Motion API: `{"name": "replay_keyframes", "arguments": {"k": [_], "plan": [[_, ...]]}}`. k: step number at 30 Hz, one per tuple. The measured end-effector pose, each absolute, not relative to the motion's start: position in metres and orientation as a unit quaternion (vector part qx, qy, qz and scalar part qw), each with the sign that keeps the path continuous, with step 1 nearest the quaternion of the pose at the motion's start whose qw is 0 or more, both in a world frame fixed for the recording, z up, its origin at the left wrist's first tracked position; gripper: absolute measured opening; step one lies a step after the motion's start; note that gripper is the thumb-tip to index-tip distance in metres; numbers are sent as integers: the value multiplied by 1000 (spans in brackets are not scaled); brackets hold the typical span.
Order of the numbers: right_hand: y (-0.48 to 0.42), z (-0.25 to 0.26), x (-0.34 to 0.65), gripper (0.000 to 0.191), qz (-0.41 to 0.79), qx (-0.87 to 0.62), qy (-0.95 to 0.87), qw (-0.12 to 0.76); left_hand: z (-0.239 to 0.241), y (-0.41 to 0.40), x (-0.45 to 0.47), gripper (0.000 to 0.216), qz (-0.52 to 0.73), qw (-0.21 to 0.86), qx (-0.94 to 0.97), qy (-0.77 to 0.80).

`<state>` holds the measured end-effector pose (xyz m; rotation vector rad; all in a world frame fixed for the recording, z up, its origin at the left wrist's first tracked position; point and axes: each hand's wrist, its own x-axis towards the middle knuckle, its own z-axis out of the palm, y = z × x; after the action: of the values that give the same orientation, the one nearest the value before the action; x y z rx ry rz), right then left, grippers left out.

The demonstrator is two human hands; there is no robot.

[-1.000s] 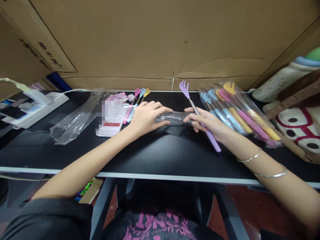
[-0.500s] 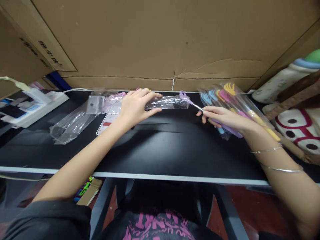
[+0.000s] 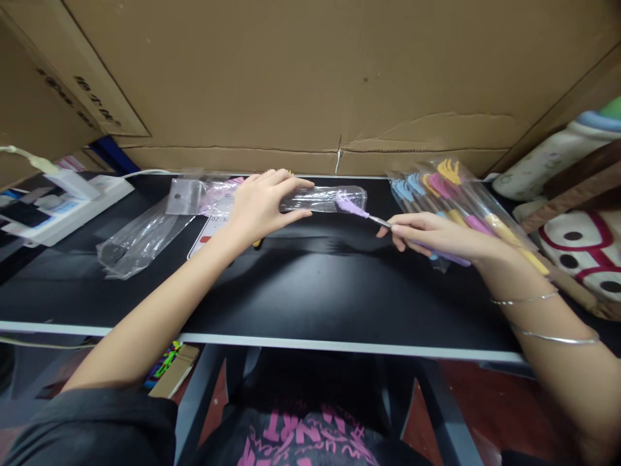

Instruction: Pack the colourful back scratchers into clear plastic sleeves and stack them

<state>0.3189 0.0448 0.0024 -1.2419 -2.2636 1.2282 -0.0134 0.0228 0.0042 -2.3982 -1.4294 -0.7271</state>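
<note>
A purple back scratcher with a claw head and thin metal shaft is gripped in my right hand, its handle under the palm. The claw points left and sits at the right end of a clear plastic bag; whether it is fully inside I cannot tell. My left hand lies over the bag, thumb and fingers on either side of it. Partly hidden by my left hand and wrist are a phone with a lit screen and a pink item in plastic.
Bagged back scratchers in blue, yellow and pink lie at the right. Another clear bag rests at left, near a white power strip. Cardboard walls the back. A bottle and a patterned bag stand far right.
The back scratcher's claw has moved left and slightly down, overlapping the bag's right end more. My right hand shifted slightly; my left hand stays nearly in place.
</note>
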Motion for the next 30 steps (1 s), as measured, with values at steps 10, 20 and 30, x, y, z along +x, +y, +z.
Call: {"name": "replay_keyframes", "arguments": {"k": [10, 20, 30], "plan": [[44, 1, 315, 33, 440, -423, -785, 109, 4, 23, -14, 39, -213, 99, -855, -462], [36, 1, 303, 37, 421, -413, -803, 83, -2, 18, -2, 38, -207, 84, -891, -396], [30, -12, 290, 40, 390, -395, -827, 89, -15, 13, 8, 37, -201, 90, -906, -363]]}}
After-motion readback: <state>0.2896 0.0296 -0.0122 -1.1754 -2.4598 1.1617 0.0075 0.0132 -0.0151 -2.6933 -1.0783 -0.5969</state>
